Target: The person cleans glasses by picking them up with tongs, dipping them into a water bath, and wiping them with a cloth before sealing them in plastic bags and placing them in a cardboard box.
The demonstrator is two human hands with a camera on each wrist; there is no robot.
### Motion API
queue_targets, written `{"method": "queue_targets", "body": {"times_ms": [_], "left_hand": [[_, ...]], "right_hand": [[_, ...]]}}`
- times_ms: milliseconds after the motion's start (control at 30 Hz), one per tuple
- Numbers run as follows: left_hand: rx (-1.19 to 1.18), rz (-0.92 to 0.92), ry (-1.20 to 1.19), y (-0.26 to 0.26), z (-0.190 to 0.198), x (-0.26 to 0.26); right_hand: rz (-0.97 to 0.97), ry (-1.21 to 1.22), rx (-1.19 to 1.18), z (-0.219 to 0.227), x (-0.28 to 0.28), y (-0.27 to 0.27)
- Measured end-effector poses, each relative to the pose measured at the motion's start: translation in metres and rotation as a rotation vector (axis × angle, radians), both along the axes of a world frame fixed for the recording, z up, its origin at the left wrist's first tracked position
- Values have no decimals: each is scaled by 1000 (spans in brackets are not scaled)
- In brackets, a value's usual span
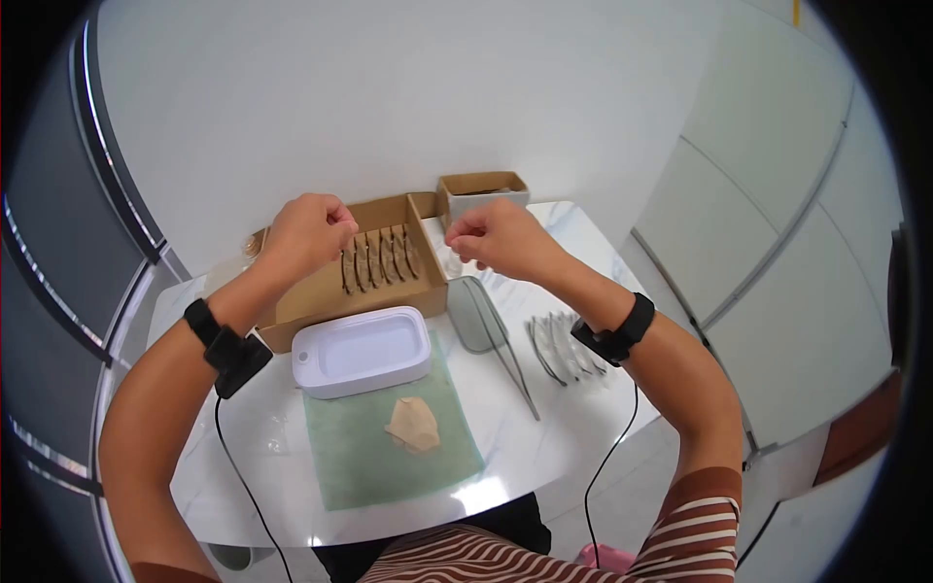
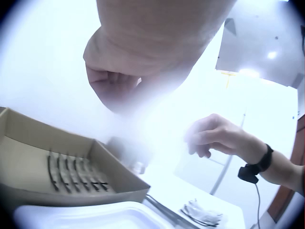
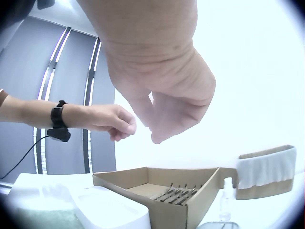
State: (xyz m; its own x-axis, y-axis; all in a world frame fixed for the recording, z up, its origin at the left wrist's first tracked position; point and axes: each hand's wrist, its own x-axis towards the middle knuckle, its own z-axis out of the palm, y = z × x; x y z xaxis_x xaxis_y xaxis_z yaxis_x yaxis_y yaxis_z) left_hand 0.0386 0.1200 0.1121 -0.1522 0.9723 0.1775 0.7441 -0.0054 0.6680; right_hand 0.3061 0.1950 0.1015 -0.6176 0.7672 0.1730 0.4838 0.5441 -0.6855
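Tan cardboard box point(image 1: 309, 293), open-topped; slim dark curved pieces point(image 1: 373, 262) inside, in a row

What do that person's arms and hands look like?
The left hand and right hand are bare. A black wrist strap on each side carries a boxy black device with a thin black cable. The right sleeve is brown with white stripes.

The tub point(image 1: 364, 384) rests on the far part of the mat point(image 1: 360, 466), over the tabletop point(image 1: 515, 442). I see a crumpled cloth point(image 1: 414, 426) on the mat before the tub. Behind the tub stands the cardboard box point(image 1: 309, 291), thin strips point(image 1: 386, 257) inside; behind and right of the tub, the smaller box point(image 1: 491, 182). Right of the tub lies the tray point(image 1: 471, 328).
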Motion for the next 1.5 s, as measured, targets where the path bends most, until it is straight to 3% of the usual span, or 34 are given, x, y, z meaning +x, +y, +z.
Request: {"method": "queue_targets", "body": {"times_ms": [100, 200, 300, 433, 567, 800, 1000, 1067, 1133, 1233, 1300, 1400, 1433, 1500], "left_hand": [[160, -159, 128, -22, -5, 39], [208, -279, 139, -45, -13, 89], [242, -431, 211, -39, -49, 127], [175, -580, 210, -22, -94, 181], [237, -654, 138, 2, -135, 242], [-9, -768, 310, 23, -142, 314], [74, -773, 216, 17, -146, 318], [94, -739, 184, 15, -140, 313], [120, -709, 154, 8, -120, 297], [320, -483, -103, -2, -95, 262], [558, -348, -171, -1, -86, 230], [708, -198, -286, -15, -61, 168], [716, -178, -272, -22, -56, 146], [584, -106, -506, -40, -49, 105]], "right_hand": [[-164, -123, -36, 17, 49, -23], [-226, -249, 18, 1, 104, -28], [-257, -500, 277, -26, 154, -36], [-326, -730, 124, -57, 198, -50], [-340, -844, -44, -84, 220, -51], [-395, -781, -111, -115, 227, -43], [-458, -694, 25, -143, 246, -30], [-509, -675, 280, -142, 253, -25], [-552, -565, 294, -119, 246, -29], [-588, -406, 316, -72, 226, -41], [-458, -198, 162, -31, 193, -66], [-299, -27, 12, -3, 145, -87], [-275, -21, 17, 0, 127, -91], [-116, 120, -117, 4, 90, -100]]}}
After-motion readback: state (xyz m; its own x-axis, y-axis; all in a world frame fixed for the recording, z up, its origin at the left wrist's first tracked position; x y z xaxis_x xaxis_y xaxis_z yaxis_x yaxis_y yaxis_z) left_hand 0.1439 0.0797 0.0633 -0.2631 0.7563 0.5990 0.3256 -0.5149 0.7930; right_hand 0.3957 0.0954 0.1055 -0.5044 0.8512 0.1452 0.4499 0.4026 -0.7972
